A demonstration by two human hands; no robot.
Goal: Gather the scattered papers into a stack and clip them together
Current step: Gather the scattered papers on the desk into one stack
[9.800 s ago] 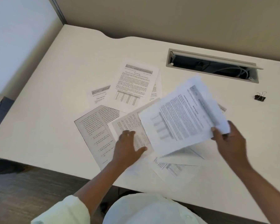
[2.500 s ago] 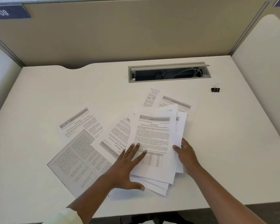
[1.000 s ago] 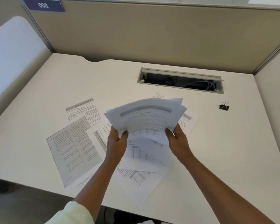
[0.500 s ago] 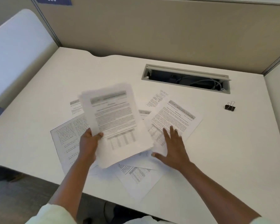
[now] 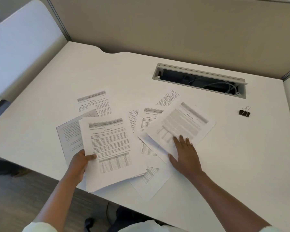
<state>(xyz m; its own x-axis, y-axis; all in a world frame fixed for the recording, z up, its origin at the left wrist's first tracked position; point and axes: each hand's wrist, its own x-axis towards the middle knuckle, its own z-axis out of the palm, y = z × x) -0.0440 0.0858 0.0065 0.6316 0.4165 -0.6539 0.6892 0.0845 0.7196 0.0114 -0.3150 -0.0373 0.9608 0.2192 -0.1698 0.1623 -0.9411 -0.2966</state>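
Observation:
My left hand [image 5: 79,162] grips the left edge of a stack of printed papers [image 5: 110,148], held just above the desk near its front edge. My right hand [image 5: 184,154] lies flat, fingers spread, on a loose printed sheet [image 5: 181,126] to the right of the stack. More sheets lie scattered: a grey-toned page [image 5: 69,136] under the stack's left side, one page [image 5: 94,102] behind it, one [image 5: 170,97] further back, and one [image 5: 151,181] at the front. A black binder clip [image 5: 244,112] sits alone at the right.
The white desk [image 5: 40,106] has an open cable slot [image 5: 199,80] at the back with wires inside. Beige partition walls [image 5: 157,25] close off the back, a white panel [image 5: 20,42] stands at the left. The desk's front edge runs just below the papers.
The stack, held in both hands a second ago, is now in my left hand alone and lower left. My right hand let go and pressed flat on the loose sheet to the right.

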